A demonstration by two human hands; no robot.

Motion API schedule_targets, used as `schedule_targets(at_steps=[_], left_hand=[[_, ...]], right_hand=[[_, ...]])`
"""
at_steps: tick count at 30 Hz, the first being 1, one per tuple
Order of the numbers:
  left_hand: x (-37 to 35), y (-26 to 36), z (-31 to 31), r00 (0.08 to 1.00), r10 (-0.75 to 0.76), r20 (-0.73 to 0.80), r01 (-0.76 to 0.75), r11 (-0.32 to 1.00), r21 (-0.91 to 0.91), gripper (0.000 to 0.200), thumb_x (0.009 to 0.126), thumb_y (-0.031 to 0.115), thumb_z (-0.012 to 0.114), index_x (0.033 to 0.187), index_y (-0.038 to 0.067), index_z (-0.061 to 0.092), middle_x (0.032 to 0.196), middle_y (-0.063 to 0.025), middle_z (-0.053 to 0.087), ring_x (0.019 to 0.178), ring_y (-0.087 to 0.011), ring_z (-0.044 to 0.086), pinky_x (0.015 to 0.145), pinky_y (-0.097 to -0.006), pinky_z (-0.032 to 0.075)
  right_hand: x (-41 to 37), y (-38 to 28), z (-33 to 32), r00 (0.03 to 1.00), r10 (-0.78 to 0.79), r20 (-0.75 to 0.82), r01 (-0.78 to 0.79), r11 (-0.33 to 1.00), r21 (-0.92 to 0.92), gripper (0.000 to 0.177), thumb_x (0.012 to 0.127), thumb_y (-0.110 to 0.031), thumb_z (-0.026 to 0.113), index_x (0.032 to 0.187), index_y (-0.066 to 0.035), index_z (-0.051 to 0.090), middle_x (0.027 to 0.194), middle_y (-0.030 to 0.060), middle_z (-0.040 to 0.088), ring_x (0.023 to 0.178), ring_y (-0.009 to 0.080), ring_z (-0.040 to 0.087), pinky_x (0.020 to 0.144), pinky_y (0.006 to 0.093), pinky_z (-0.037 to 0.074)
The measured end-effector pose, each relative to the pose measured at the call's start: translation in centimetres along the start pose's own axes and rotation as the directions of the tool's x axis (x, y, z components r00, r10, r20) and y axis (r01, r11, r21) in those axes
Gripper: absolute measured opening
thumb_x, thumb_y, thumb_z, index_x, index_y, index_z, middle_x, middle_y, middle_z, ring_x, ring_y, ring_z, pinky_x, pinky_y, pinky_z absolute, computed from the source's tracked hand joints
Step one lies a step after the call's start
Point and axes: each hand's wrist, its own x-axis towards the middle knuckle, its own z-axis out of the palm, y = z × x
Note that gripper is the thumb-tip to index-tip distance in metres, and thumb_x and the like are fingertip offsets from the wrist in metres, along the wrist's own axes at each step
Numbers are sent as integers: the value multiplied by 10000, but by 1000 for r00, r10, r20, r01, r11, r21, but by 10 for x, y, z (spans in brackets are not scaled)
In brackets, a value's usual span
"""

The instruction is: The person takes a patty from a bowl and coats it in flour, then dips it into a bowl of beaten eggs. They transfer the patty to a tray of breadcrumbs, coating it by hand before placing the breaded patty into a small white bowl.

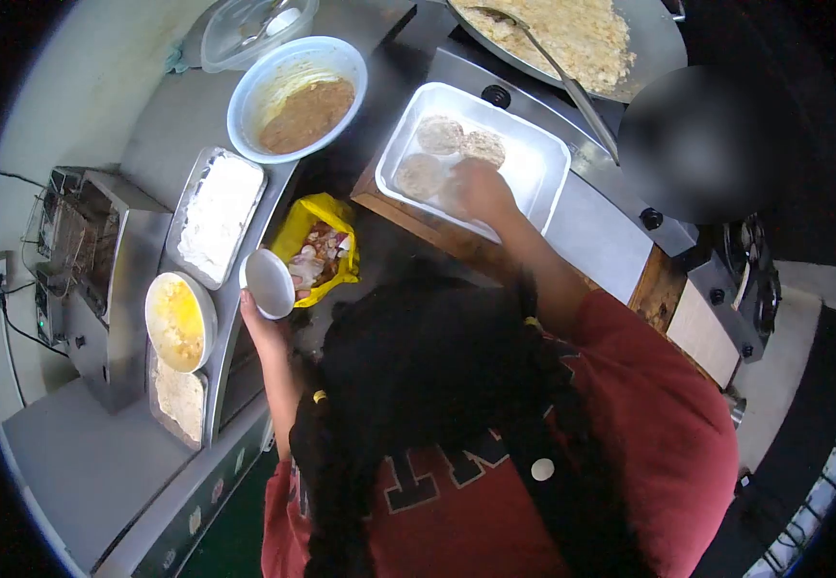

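Note:
My left hand (262, 323) is closed round a small white bowl (270, 284), its opening tilted toward the camera. Just beyond the bowl, a yellow plastic bag (295, 229) holds reddish and white scraps. To the right, my right hand (482, 191) reaches down into a white rectangular tray (539, 197), its fingers blurred and partly hidden. Several flat, round, coated patties lie there, among them one at the back (439, 135) and one at the left (420, 176). The right fingertips overlap the patties' near side.
Along the left counter stand a blue-rimmed bowl of brown mixture (298, 130), a tray of white powder (216, 217), a bowl of yellow liquid (181, 318) and a tray of crumbs (179, 395). A large pan (572, 43) with a long-handled utensil (572, 87) sits upper right. A fryer (115, 241) stands far left.

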Motion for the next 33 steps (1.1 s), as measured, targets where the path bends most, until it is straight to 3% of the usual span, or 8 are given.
schedule_targets(at_steps=[3, 7, 8, 16, 20, 26, 27, 33], left_hand=[[-13, 15, 3, 990, -129, -48, 109, 949, -297, 747, 945, 636, 350, 1382, 38, 445, 1162, -163, 636, 950, -322, 662, 750, -463, 591], [-26, 26, 3, 970, -241, -36, 164, 757, -632, 746, 914, 681, 371, 1347, 82, 474, 1155, -185, 630, 919, -367, 667, 697, -472, 593], [-31, 24, -2, 972, -225, -64, 133, 759, -638, 746, 914, 681, 371, 1347, 82, 474, 1155, -185, 630, 919, -367, 667, 697, -472, 593], [-97, -3, -84, 884, -464, -53, 276, 610, -743, 735, 906, 713, 344, 1242, 93, 551, 1053, -192, 665, 862, -355, 675, 677, -445, 576], [-114, 3, -123, 901, -431, -58, 228, 583, -780, 745, 906, 710, 338, 1245, 83, 559, 1061, -198, 664, 866, -355, 673, 679, -441, 575], [-122, 37, -196, 946, -323, -16, 198, 620, -759, 759, 924, 691, 303, 1282, 69, 550, 1075, -210, 661, 869, -347, 677, 676, -438, 576], [-124, 48, -209, 951, -307, -29, 186, 648, -738, 761, 924, 695, 300, 1288, 73, 544, 1079, -213, 661, 869, -348, 678, 671, -438, 579], [-147, 97, -291, 955, -261, -141, 93, 714, -694, 742, 933, 685, 263, 1295, 93, 526, 1079, -218, 662, 861, -350, 675, 631, -430, 568]], right_hand=[[7, -6, -14, 967, 91, -237, -81, 995, 49, 333, 759, -172, 660, 1072, -60, 676, 1106, 167, 647, 1064, 350, 592, 952, 421, 472], [24, -21, -44, 895, 414, 167, -376, 900, -218, 341, 799, -241, 629, 1091, -72, 679, 1095, 175, 674, 1070, 343, 626, 916, 437, 502], [35, -26, -51, 775, 535, 335, -412, 831, -373, 337, 827, -253, 610, 1106, -78, 678, 1105, 173, 678, 1079, 339, 633, 914, 438, 513], [38, -44, -48, 957, 274, -96, -290, 913, -286, 285, 790, -175, 619, 1015, -4, 654, 1024, 217, 659, 969, 397, 639, 873, 462, 518], [29, 10, -10, 911, 383, 152, -268, 832, -486, 290, 802, -149, 607, 1054, -15, 656, 1064, 254, 652, 1023, 405, 632, 877, 463, 510], [13, -19, -30, 851, 524, 26, -475, 790, -387, 343, 797, -199, 635, 1108, -59, 677, 1181, 202, 655, 1088, 360, 634, 913, 451, 511], [15, 42, -11, 874, 434, 218, -241, 778, -581, 331, 809, -207, 627, 1111, -90, 692, 1177, 158, 671, 1107, 355, 631, 918, 447, 516], [-2, -50, -26, 652, 740, -168, -725, 543, -423, 313, 845, -265, 605, 1125, -181, 718, 1208, 129, 666, 1123, 328, 633, 937, 452, 511]])
